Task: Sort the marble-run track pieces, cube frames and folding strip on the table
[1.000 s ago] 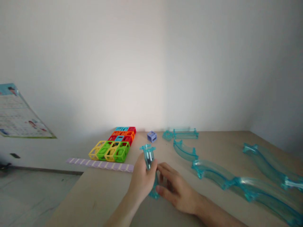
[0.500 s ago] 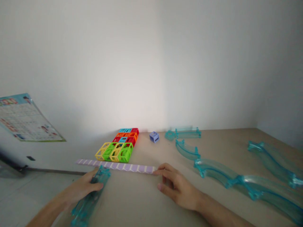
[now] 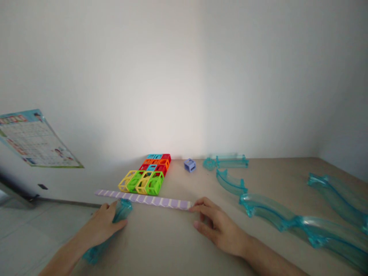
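Observation:
My left hand (image 3: 107, 224) is closed around a translucent teal track piece (image 3: 123, 210) at the table's left side. Its far end shows past my fingers and its near end below my wrist; the middle is hidden by the hand. A purple strip with white stripes (image 3: 152, 200) lies across the table just beyond. At the strip's right end rests my right hand (image 3: 220, 226), fingers loosely bent and thumb apart, the index fingertip at or touching the strip. Nothing shows in its grasp.
Open-frame coloured cubes (image 3: 146, 182) lie in rows behind the strip. A lone lavender cube (image 3: 189, 165) sits near the wall. To the right run joined curved teal tracks (image 3: 267, 209), another curved track (image 3: 339, 195), a straight one (image 3: 232, 162) and a round teal piece (image 3: 209, 163).
My left hand has rolled over the teal track piece, covering more of it. The right hand stays at the strip's end. The whole view has shifted slightly.

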The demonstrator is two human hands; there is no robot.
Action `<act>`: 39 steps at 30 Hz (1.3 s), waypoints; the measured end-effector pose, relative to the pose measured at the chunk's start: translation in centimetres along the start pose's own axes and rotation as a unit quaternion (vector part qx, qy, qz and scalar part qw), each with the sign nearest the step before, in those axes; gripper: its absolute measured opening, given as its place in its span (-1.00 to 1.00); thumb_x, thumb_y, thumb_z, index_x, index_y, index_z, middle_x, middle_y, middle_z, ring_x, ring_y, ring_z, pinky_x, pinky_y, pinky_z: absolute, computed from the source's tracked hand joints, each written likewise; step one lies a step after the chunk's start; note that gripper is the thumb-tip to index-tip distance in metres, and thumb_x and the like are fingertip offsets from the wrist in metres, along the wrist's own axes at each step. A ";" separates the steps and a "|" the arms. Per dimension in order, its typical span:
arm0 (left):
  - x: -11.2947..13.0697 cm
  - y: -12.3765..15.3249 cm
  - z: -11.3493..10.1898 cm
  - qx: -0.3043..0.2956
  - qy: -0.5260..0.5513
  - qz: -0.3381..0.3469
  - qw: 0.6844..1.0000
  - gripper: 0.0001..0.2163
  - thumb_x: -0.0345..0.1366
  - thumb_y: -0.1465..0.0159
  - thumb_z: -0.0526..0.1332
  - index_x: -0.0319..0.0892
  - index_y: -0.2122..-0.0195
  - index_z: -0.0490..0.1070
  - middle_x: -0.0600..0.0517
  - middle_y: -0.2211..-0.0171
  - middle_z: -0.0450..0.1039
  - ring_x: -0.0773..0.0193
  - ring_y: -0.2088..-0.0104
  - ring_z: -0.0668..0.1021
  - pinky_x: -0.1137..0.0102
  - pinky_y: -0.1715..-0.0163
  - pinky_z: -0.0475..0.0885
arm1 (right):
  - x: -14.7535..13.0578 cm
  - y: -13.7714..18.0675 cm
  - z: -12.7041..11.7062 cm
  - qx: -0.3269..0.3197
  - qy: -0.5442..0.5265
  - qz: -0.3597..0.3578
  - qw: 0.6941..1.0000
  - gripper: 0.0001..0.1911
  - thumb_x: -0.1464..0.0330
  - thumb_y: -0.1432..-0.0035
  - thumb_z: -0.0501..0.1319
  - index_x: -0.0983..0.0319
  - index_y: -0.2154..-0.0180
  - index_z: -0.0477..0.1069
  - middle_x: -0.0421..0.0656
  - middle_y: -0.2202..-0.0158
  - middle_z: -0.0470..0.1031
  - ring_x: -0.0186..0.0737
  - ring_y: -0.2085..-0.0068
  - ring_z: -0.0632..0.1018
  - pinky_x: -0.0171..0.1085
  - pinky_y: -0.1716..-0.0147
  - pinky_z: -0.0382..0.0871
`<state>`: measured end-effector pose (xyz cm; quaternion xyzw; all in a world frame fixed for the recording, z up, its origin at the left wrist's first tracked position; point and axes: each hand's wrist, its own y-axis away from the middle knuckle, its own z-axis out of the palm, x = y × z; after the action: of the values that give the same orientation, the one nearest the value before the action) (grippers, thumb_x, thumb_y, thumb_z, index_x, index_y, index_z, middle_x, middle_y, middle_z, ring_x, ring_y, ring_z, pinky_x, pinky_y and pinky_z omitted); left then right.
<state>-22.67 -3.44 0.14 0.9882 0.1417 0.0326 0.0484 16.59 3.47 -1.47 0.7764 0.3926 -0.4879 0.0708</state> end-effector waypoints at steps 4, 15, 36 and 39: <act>3.7 1.3 -1.0 0.111 -0.062 0.007 0.992 -0.30 -0.06 -0.10 0.13 -0.49 -0.18 0.19 -0.40 -0.02 0.34 -0.24 -0.05 0.41 0.05 -0.06 0.27 | -0.1 0.1 0.0 0.014 0.024 -0.015 0.999 -0.66 0.38 -0.20 0.17 0.16 -0.03 0.39 -0.09 0.07 0.37 -0.30 0.31 0.46 -0.31 0.34 0.41; 28.0 0.6 0.7 0.220 0.396 0.264 0.852 -0.84 -0.41 -0.23 0.07 -0.18 0.29 0.44 -0.03 0.40 0.44 0.22 0.42 0.47 0.37 0.38 0.34 | 0.8 0.3 -4.2 0.259 0.412 0.038 0.873 -0.58 0.53 -0.15 0.09 0.28 -0.06 0.35 0.09 0.06 0.40 0.07 0.05 0.40 -0.01 0.10 0.32; 27.6 0.0 2.8 0.004 0.711 0.181 0.679 -0.64 -0.03 -0.22 0.21 -0.22 0.12 0.41 -0.01 0.37 0.46 0.23 0.42 0.55 0.44 0.59 0.52 | 0.0 0.1 -2.0 0.263 0.164 -0.047 0.950 -0.93 0.41 -0.32 0.02 0.16 0.27 0.20 0.01 0.06 0.33 -0.11 0.06 0.43 -0.15 0.12 0.34; 27.0 -0.4 2.5 0.000 0.717 0.177 0.674 -0.64 -0.03 -0.21 0.21 -0.25 0.19 0.46 -0.03 0.39 0.50 0.22 0.44 0.54 0.42 0.58 0.52 | 0.7 0.1 -1.6 0.277 0.059 -0.023 0.959 -0.90 0.33 -0.31 0.06 0.16 0.30 0.18 -0.06 0.18 0.41 -0.19 0.23 0.46 -0.21 0.24 0.36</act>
<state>3.32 4.37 -1.05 0.6676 -0.0451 0.7394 -0.0748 17.95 4.57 -1.19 0.7839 0.2636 -0.5322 -0.1813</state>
